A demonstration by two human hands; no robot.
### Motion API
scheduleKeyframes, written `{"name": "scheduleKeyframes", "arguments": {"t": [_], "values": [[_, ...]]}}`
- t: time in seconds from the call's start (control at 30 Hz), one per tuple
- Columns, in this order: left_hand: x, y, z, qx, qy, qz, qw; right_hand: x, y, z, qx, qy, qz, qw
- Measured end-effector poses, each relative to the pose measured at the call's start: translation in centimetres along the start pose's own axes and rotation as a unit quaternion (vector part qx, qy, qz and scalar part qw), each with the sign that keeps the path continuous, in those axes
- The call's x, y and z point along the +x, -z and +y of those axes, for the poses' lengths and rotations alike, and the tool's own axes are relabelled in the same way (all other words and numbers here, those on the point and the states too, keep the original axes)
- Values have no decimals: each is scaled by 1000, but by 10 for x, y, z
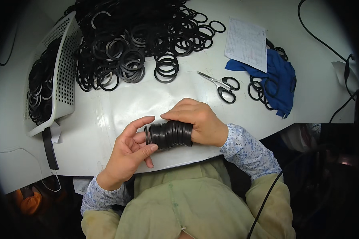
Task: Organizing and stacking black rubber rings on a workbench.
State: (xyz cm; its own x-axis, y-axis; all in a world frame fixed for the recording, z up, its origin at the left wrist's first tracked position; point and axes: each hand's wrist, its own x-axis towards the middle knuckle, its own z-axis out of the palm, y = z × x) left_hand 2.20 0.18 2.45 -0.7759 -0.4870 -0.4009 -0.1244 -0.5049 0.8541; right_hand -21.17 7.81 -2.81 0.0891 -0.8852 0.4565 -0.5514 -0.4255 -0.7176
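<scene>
A row of black rubber rings (pixel 169 134), pressed side by side into a tube, lies across between my two hands just above the table's near edge. My right hand (pixel 201 123) is wrapped around its right end, the fingers reaching over the top. At the left end, my left hand (pixel 129 149) has its thumb against the front of the rings and fingers behind them, with the index finger raised away. The leftmost ring tilts slightly apart from the others. My right fingers partly cover the row, and its far side is hidden.
A big heap of black rings (pixel 135 36) spreads over the far table. A white perforated basket (pixel 66 75) of rings leans at left. Scissors (pixel 221 86) lie beyond my right hand, near a blue cloth (pixel 281 83), loose rings and a printed sheet (pixel 246 44).
</scene>
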Motion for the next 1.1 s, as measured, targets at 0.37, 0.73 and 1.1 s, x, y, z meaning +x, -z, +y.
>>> {"name": "scheduleKeyframes", "arguments": {"t": [0.37,0.73,1.1], "values": [[-15,6,9,10,-5,66,998,-3,8,-6,-16,-48,-15,999],[-31,67,4,181,-44,192,964,-17,41,-21,-52,-157,-91,982],[-7,71,15,497,-153,181,835,-30,75,-22,-127,-116,-90,981]]}}
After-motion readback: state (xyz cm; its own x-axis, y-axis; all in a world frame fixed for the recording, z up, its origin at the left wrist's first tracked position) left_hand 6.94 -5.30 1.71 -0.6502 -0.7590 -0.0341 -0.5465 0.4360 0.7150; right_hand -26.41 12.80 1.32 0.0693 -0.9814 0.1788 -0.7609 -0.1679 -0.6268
